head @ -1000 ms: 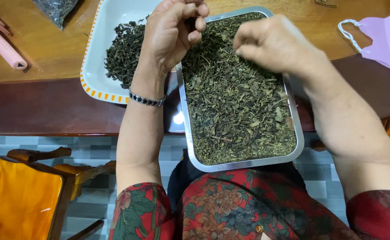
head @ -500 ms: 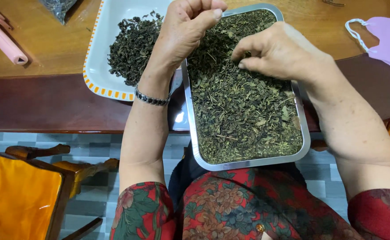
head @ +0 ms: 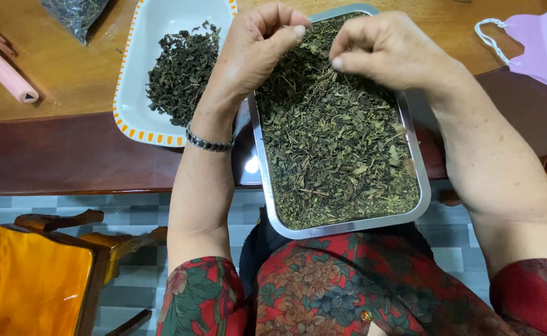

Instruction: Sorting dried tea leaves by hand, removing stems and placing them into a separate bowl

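Metal, silver and rectangular: the tray (head: 419,186) sits half on the wooden table (head: 68,81) edge and half over the person's lap, filled with dried green leaves (head: 335,143) and thin stems. Both hands work over its far end. The left hand (head: 251,53) is curled, thumb pressed against the bent fingers; whether anything sits inside that fist cannot be told. A dark beaded bracelet (head: 208,143) circles the left wrist. The right hand (head: 388,50) hovers just above the leaves, thumb and forefinger drawn narrow into a pinch; any fragment between them is too small to confirm.

Left of the metal tray, touching or nearly touching it, lies a white dish (head: 161,25) with an orange-dashed rim, holding 1 heap of darker leaves (head: 183,71). Further items on the table: a pink tube-like object (head: 2,71) at far left, a clear bag of leaves (head: 74,14) at top left, a pink face mask (head: 538,43) at right. An orange wooden chair (head: 33,280) stands below left.
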